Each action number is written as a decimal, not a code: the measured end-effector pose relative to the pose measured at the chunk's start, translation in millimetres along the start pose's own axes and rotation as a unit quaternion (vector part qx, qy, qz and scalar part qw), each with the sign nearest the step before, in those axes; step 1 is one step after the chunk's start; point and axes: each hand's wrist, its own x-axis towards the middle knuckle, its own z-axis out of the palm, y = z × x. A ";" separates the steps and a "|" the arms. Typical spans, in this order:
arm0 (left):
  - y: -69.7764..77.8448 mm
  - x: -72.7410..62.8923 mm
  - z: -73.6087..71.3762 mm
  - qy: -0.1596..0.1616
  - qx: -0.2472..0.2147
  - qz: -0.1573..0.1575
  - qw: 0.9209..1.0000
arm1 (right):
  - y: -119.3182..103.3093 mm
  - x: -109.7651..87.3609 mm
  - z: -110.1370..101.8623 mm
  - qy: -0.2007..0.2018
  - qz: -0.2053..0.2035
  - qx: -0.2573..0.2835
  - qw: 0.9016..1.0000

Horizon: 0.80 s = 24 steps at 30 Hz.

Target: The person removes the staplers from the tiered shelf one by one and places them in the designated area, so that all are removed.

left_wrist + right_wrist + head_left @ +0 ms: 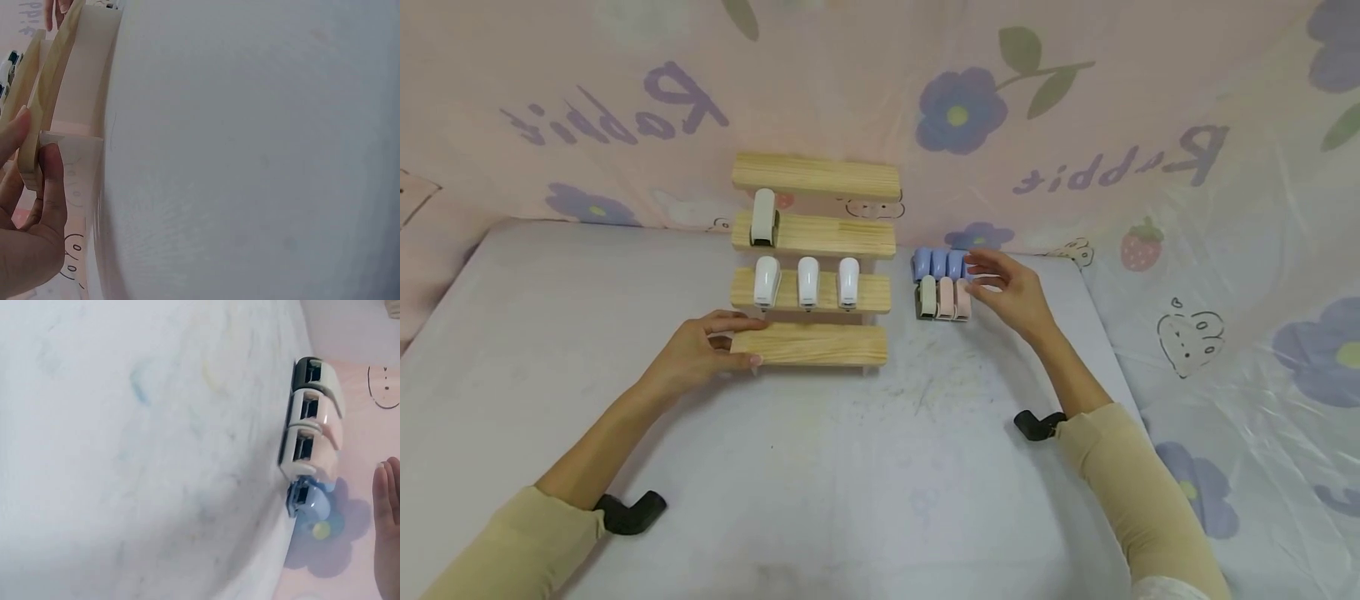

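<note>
My left hand (688, 354) grips the left end of the lowest wooden board (820, 344) of a stepped display rack, and the left wrist view shows thumb and fingers around that board end (31, 165). My right hand (1017, 293) is at the right end of two rows of small stapler-like devices, fingers extended. The back row is blue (938, 263); the front row has one grey-green device (927, 297) and two pink ones (946, 298). In the right wrist view the right hand's straight fingers (382, 494) hold nothing, beside the blue device (311, 500); contact cannot be told.
Three white devices (808, 282) stand on the rack's second board from the bottom. One pale grey device (764, 217) stands on the board above. A patterned curtain (850, 83) hangs behind the white table (850, 483). Black curved pieces (634, 512) sit at both sleeve cuffs.
</note>
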 end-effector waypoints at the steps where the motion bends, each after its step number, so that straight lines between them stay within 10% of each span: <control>1: 0.6 0.4 0.2 0.000 0.000 0.001 1.000 | -2.8 0.1 0.6 0.000 -0.004 -0.004 1.000; 24: -0.2 -0.9 -2.2 -0.003 0.003 -0.010 1.000 | -46.0 18.3 33.0 -0.044 -0.099 0.046 0.993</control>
